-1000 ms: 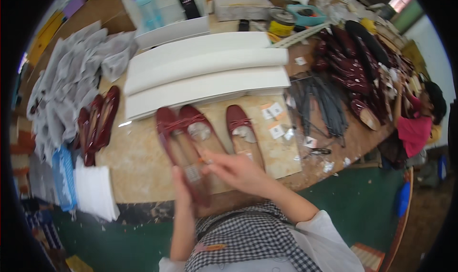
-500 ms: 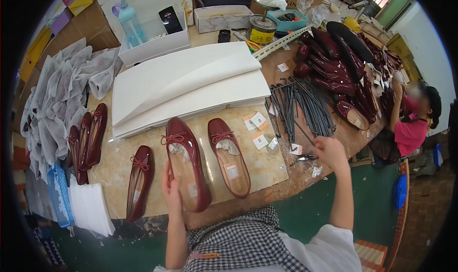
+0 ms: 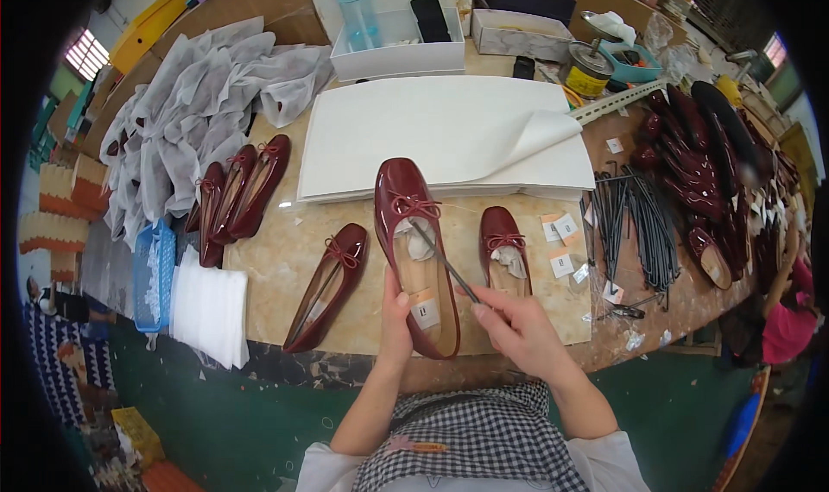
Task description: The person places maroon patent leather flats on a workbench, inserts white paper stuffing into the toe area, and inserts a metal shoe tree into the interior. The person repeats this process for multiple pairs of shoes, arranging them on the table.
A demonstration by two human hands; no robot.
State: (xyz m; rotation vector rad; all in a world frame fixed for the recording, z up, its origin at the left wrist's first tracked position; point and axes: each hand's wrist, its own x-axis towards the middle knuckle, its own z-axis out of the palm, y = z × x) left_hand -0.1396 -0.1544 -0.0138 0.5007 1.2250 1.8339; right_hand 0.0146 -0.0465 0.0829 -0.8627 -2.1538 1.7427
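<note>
My left hand (image 3: pixel 396 326) is closed on the left side of a glossy burgundy ballet flat (image 3: pixel 436 289) with a bow and paper stuffed in the toe, lifted slightly over the table. In my right hand (image 3: pixel 522 332) is a thin dark rod (image 3: pixel 446 264), pinched near its lower end. The rod's far tip reaches into the shoe's toe opening, against the paper. To the right lies a matching ballet flat (image 3: pixel 499 224) with paper in its toe, partly hidden by my right hand. Another burgundy flat (image 3: pixel 349 252) lies to the left with a rod inside it.
White sheets (image 3: pixel 414 129) are stacked behind. Many dark rods (image 3: pixel 652 233) and burgundy shoes (image 3: pixel 691 164) lie at right, near tags (image 3: pixel 561 265). More flats (image 3: pixel 262 186), grey wrapping (image 3: pixel 190 104), a blue basket (image 3: pixel 154 276) and white cloths (image 3: pixel 207 311) are at left. Someone in pink (image 3: pixel 790 328) is far right.
My right hand has come from the rod pile to the shoe, bringing a rod into it. My left hand still holds a shoe. The view has turned left.
</note>
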